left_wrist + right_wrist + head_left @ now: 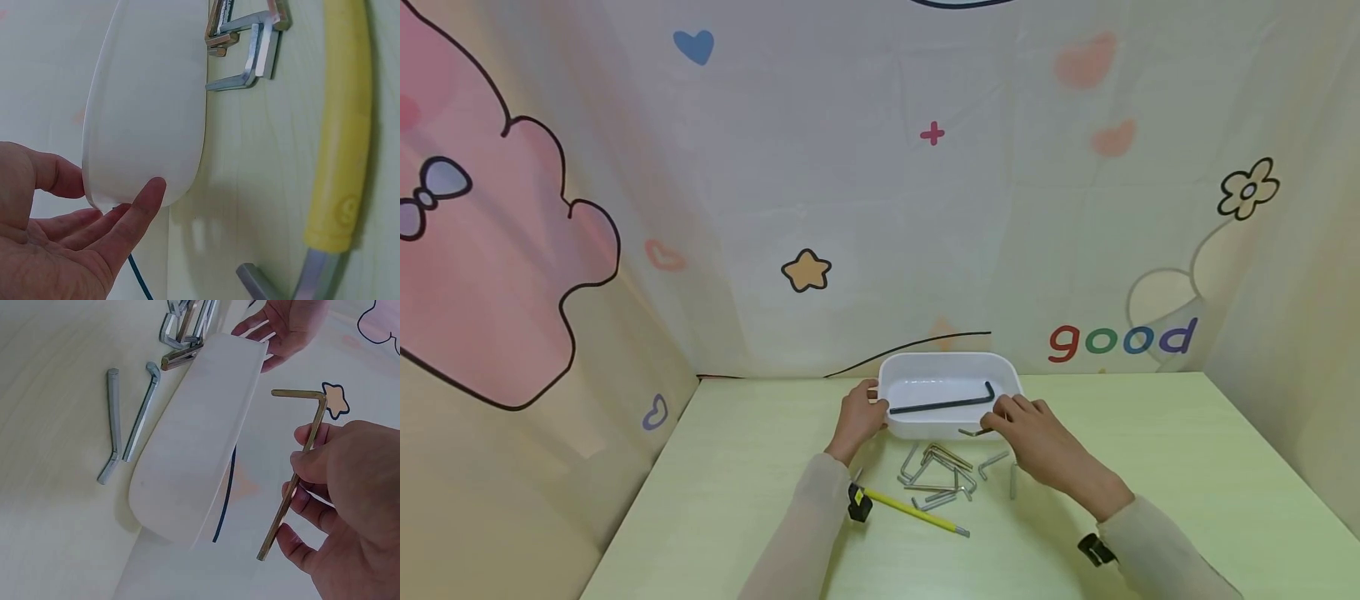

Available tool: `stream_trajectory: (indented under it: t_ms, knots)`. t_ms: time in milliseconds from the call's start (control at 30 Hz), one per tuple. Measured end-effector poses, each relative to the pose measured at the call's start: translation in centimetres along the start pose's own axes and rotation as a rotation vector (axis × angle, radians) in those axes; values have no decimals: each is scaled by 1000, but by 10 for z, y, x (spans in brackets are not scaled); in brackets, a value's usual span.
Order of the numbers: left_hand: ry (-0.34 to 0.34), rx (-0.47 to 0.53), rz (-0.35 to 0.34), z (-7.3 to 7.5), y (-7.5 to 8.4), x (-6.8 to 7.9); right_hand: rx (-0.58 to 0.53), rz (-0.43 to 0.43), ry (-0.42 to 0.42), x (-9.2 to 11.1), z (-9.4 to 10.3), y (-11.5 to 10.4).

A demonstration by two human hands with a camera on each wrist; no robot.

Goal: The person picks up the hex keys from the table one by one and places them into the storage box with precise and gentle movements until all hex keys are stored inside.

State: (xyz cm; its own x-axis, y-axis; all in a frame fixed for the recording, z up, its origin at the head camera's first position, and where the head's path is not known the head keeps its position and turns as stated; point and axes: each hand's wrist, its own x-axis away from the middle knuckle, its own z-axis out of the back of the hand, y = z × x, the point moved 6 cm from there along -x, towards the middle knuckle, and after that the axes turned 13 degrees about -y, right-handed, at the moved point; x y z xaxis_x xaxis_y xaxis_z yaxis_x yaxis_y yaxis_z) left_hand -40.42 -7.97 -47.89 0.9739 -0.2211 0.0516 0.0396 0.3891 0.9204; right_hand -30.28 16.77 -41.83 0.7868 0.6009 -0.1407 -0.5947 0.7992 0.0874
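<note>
Pinched as it is between the thumb and fingers of the right hand (1037, 437), one brass-toned hex key (282, 503), L-shaped, is held up near the right end of the white tray (917, 428). Left hand (859, 421): gripping the tray's left end, thumb and fingers against it. Tray contents: one black hex key (940, 406), long arm lying lengthwise, bend toward the right. Tabletop, in front of the tray: assorted silver and brass-toned hex keys (930, 487), loosely heaped, a few apart at right; one yellow-sleeved hex key (913, 510), slantwise, nearest the person. Behind: pale printed curtain (880, 208), lettered "good".
</note>
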Motion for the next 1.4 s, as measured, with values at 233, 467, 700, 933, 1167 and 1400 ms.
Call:
stream_trajectory:
  t_ms: [233,467,700,933,1167,1400]
  knots:
    - [2,2,5,0,1,0,-7,3,27,-5,4,0]
    - [11,2,4,2,2,0,-48,-18,20,-13,8,1]
    - [11,-1,2,1,0,-1,-69,-16,52,-28,14,2]
    - [17,12,-3,-1,-2,-1,-77,8,84,-39,18,1]
    - [17,19,-1,1,-2,0,-82,-15,83,-53,19,5]
    - [10,20,-4,3,-2,0,-94,-51,91,-67,16,10]
